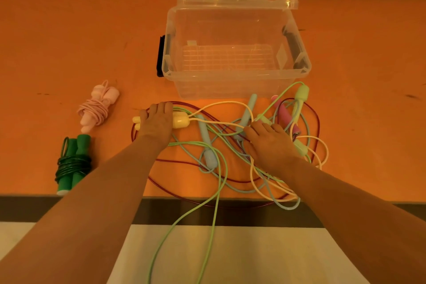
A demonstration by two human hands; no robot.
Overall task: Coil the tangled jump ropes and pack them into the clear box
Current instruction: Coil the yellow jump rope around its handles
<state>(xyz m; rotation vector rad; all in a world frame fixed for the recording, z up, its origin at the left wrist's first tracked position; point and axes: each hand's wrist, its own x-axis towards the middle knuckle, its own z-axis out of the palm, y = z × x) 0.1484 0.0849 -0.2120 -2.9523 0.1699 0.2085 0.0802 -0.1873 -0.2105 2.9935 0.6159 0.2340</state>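
Note:
A tangle of jump ropes lies on the orange table (pixel 57 53) in front of the clear box (pixel 230 74), which stands empty with its lid (pixel 237 2) tipped open behind. My left hand (pixel 156 123) grips the two yellow handles (pixel 181 122) at the tangle's left end. My right hand (pixel 269 143) lies on the middle of the tangle, fingers curled where the yellow cord (pixel 221 122) runs under it. Blue handles (pixel 208 157), a light green handle (pixel 302 94), a magenta handle (pixel 284 110) and a dark red cord (pixel 179 162) are knotted through it.
Two coiled ropes lie at the left: a pink one (pixel 96 108) and a dark green one (pixel 73 161) near the front edge. A light green cord (pixel 208 226) and loops of other cords hang over the table's front edge. A black latch (pixel 160 55) sits on the box's left side.

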